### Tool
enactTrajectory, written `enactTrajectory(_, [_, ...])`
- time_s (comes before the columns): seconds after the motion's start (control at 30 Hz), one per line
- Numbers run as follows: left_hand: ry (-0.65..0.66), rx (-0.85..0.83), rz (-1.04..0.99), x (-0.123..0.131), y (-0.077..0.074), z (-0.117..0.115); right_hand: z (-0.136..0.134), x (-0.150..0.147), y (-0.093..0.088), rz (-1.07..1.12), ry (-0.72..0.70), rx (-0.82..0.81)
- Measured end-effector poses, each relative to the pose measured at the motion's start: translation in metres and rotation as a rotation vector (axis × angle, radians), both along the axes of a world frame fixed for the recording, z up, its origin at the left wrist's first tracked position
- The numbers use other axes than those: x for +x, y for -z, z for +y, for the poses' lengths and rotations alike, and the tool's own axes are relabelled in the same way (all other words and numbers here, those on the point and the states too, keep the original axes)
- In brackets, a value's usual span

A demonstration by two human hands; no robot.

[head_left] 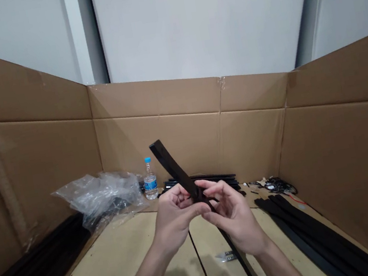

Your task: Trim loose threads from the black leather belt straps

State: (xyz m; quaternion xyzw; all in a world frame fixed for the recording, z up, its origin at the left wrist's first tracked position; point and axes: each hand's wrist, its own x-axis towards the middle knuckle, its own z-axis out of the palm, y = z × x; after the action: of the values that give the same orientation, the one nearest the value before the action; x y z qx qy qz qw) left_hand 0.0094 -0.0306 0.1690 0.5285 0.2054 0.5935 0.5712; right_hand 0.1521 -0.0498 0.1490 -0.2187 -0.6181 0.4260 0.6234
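Both of my hands are raised in the middle of the view, gripping one long black strip (174, 167). Its flat upper end leans up to the left, and the rest runs down to the right toward the bottom edge. My left hand (178, 216) pinches it from the left, thumb across the front. From the right, my right hand (233, 212) closes thumb and fingers on the same spot. A thin black cord (202, 267) hangs below the hands. Between my fingers the strip's detail is partly hidden. Small thread snips (227, 256) lie on the surface beneath, behind the strip.
Tall cardboard walls (176, 94) surround the work surface (121, 271). Crumpled clear plastic (102, 196) and a water bottle (150, 181) stand at the back left. Black strips lie piled left (40, 270), right (312, 229) and behind my hands (219, 177). Tangled cords (278, 185) sit back right.
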Motion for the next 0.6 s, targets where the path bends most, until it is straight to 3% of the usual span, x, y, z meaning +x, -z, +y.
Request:
enactTrajectory(0.17, [0.079, 0.025, -0.009, -0.004, 0.004, 0.004, -0.004, 0.004, -0.004, -0.144, 0.011, -0.112])
enactTrajectory(0.43, [0.134, 0.049, 0.009, -0.003, 0.008, 0.003, -0.013, -0.003, -0.004, -0.038, -0.126, -0.118])
enactTrajectory(0.6, [0.144, 0.043, 0.04, -0.002, 0.009, 0.004, -0.01, -0.006, -0.003, -0.013, -0.087, -0.109])
